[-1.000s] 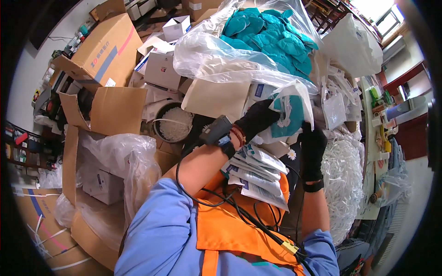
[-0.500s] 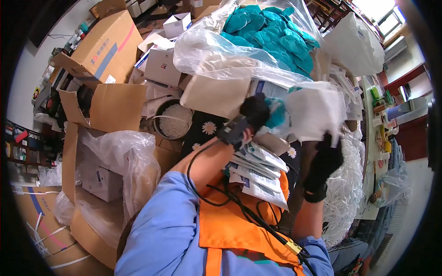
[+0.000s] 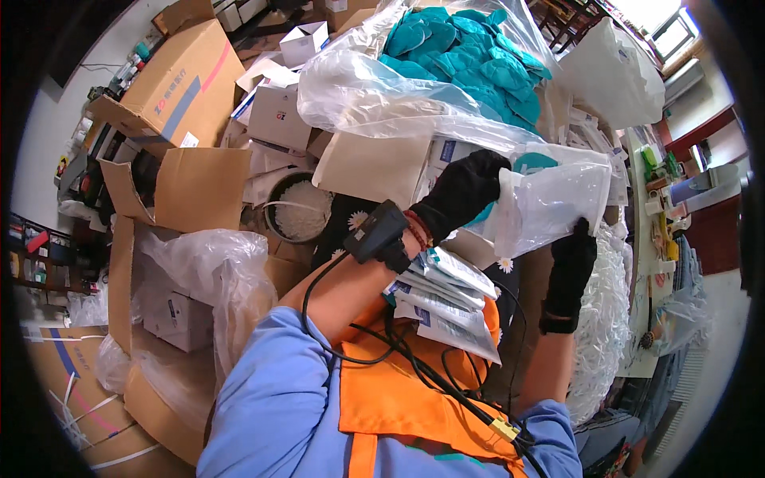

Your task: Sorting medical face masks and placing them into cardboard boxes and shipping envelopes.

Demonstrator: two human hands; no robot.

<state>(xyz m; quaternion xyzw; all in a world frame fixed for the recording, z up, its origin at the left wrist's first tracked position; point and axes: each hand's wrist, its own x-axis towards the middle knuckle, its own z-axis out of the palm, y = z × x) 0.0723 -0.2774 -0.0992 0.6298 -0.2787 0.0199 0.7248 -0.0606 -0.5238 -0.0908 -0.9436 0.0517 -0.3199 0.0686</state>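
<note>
The room is crowded with packing material: brown cartons (image 3: 179,84) stand open at the left, small white boxes (image 3: 279,115) lie between them, and a round tub (image 3: 299,209) of white pellets sits near the middle. At the top a big clear bag (image 3: 382,80) holds many teal gloves (image 3: 466,56). At the far right there is a narrow desk (image 3: 641,271) with small coloured things on it.

Both hands wear black gloves and both are closed on one clear pouch (image 3: 558,203), which is held up in the air in front of the person, just under the big bag. The left hand (image 3: 462,191) grips the pouch at its left edge, and something teal shows inside the pouch beside this hand. The right hand (image 3: 574,259) pinches the lower right corner from below. The hands are apart, one at each side of the pouch.

A black scanner (image 3: 374,231) is strapped on the left wrist, and its cable (image 3: 319,327) runs down over the blue sleeve (image 3: 271,398) to the orange vest (image 3: 406,398). A stack of flat white packets (image 3: 446,299) rests on the person's chest, under the left forearm. To the right of the right forearm lies crumpled clear plastic (image 3: 598,334).
</note>
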